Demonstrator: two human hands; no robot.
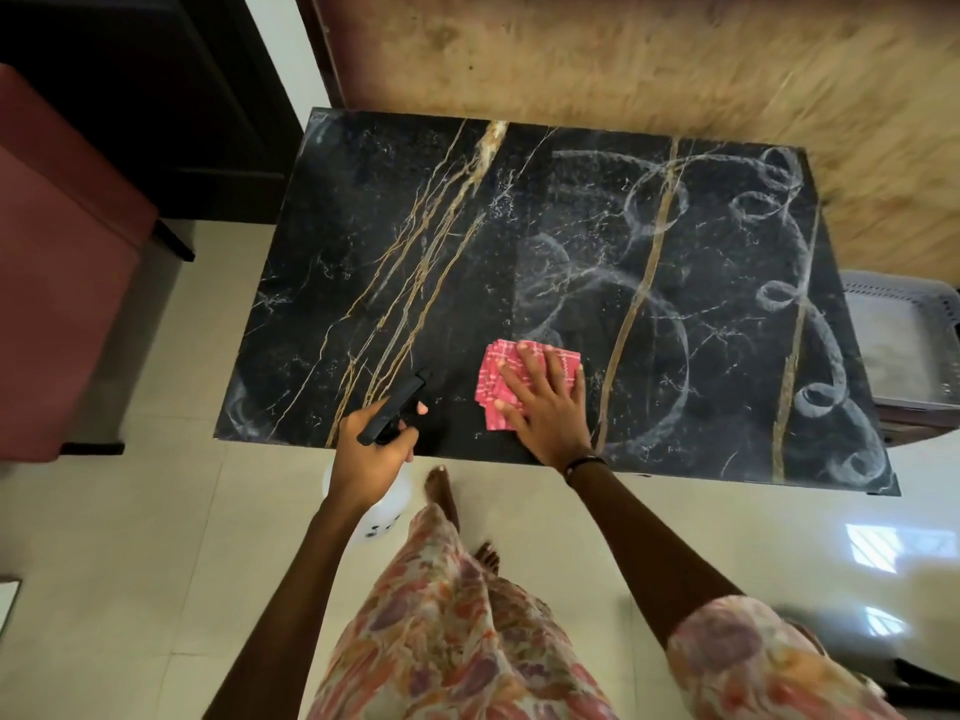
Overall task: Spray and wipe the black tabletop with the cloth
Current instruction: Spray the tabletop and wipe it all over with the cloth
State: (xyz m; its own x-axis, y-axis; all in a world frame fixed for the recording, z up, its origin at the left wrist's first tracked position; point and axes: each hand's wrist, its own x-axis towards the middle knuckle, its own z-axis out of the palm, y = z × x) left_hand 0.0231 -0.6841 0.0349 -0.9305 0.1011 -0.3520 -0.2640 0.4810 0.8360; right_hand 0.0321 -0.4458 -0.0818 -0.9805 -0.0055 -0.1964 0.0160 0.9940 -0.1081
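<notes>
A person in a floral garment stands at the near edge of a black marble-patterned tabletop with gold veins (441, 262), mid-way through wiping it down. At far left sits a dusky pink upholstered seat (62, 283), well apart from the table on the pale tiled floor (156, 563). The left hand (371, 449) grips the black trigger head of a white plastic spray bottle (387, 407), nozzle aimed over the table's near-left part; the bottle's body hangs below the edge, mostly hidden by the forearm. Just to its right, the right hand (545, 402) lies flat, fingers spread, pressing a folded pink checked cloth (501, 387) onto the surface near the front edge. Looping whitish smears cover the right half of the top, while the left half looks largely unmarked, so the wiping seems about half done. The next move likely calls for a spray over the left side, then sweeping the cloth that way. At far right a grey plastic crate (904, 345) stands beside the table. Nothing lies on the tabletop in the cloth's path.
</notes>
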